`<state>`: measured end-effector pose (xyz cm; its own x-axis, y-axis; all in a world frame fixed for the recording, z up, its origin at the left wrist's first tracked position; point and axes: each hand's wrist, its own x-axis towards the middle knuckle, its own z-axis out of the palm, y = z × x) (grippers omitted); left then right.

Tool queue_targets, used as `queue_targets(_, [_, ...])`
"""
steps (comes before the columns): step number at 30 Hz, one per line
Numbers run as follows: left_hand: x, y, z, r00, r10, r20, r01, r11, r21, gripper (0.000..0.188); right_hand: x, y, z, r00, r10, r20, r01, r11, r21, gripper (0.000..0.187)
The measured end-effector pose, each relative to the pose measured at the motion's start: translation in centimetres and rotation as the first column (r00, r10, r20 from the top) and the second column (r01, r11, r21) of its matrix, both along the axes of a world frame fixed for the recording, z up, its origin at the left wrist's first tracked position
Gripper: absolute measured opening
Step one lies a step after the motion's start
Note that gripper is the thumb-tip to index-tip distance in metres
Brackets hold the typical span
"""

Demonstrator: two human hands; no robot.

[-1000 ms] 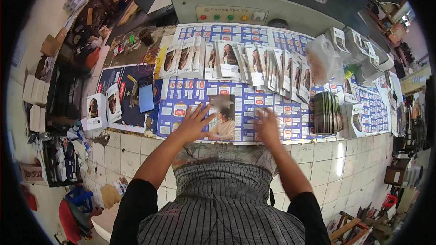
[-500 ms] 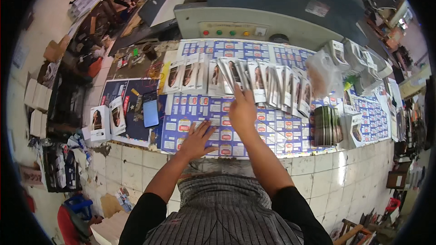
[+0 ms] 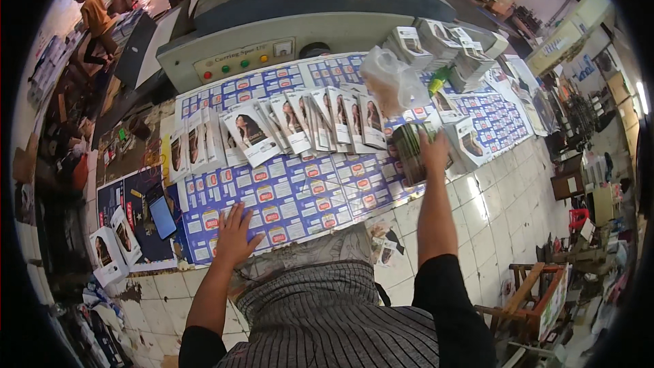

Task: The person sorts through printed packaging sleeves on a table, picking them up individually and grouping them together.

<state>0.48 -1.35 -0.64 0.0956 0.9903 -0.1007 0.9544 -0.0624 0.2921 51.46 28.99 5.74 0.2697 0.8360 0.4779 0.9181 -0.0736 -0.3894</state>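
My left hand [image 3: 235, 237] lies flat, fingers spread, on the blue and white printed sheet [image 3: 300, 194] covering the table near its front edge. My right hand [image 3: 434, 152] reaches to the right end of a row of thin dark green pieces [image 3: 407, 155] standing on edge. Its fingers look apart, at the top of that row; their exact contact is hard to make out. Slim white cartons [image 3: 251, 133] with a long-haired figure printed on them lean overlapping in a long row across the middle of the table. A white carton [image 3: 469, 144] stands just right of my right hand.
Behind the row, a grey machine [image 3: 238, 48] with coloured buttons borders the table. A clear plastic bag [image 3: 395, 82] and stacked white cartons [image 3: 412, 44] occupy the back right. At left lie a phone [image 3: 162, 217] and two more cartons [image 3: 109, 252]. A person [image 3: 97, 20] stands far left.
My view has swung to the right. My right hand has left the row of white cartons and moved right to the dark green pieces. My left hand stays flat on the sheet.
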Motion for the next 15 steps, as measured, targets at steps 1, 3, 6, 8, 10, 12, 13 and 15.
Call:
queue_targets(1, [0.0, 0.0, -0.2, 1.0, 0.013, -0.013, -0.013, 1.0, -0.024, 0.078, 3.0, -0.1, -0.6, 0.997, -0.029, -0.074, 0.013, 0.979, -0.206, 0.078])
queue_targets(3, [0.1, -0.1, 0.2, 1.0, 0.019, -0.007, -0.019, 0.999, -0.026, 0.078, 5.7, -0.5, -2.0, 0.978, -0.007, -0.21, -0.065, 0.94, -0.335, 0.076])
queue_targets(6, [0.0, -0.6, 0.0, 1.0, 0.018, 0.013, -0.017, 1.0, -0.019, 0.078, 5.1, -2.6, -3.3, 0.973, 0.037, -0.229, -0.126, 0.912, -0.391, 0.066])
queue_targets(8, [0.0, -0.6, 0.0, 1.0, 0.023, 0.001, -0.023, 1.0, -0.015, 0.078, 2.9, -4.0, -3.3, 0.991, 0.062, -0.122, -0.099, 0.94, -0.326, 0.058])
queue_targets(10, [0.1, -0.5, -0.1, 1.0, 0.014, 0.0, -0.014, 1.0, 0.009, 0.076, 1.0, -6.7, -1.4, 0.94, 0.3, 0.164, -0.289, 0.953, -0.086, 0.044])
queue_targets(12, [0.3, -0.5, 0.2, 1.0, 0.01, 0.011, -0.011, 1.0, 0.02, 0.075, -0.1, -7.6, -2.4, 0.947, 0.315, 0.066, -0.303, 0.941, -0.152, 0.033])
queue_targets(13, [0.1, -0.6, 0.2, 0.999, 0.034, 0.019, -0.034, 0.999, 0.029, 0.073, -1.1, -7.9, -2.2, 0.939, 0.345, 0.006, -0.34, 0.929, -0.142, 0.032])
queue_targets(15, [0.0, -0.8, -0.1, 0.999, 0.018, 0.038, -0.021, 0.998, 0.059, 0.072, -2.3, -8.8, -1.5, 0.961, 0.278, 0.009, -0.278, 0.96, -0.024, 0.032])
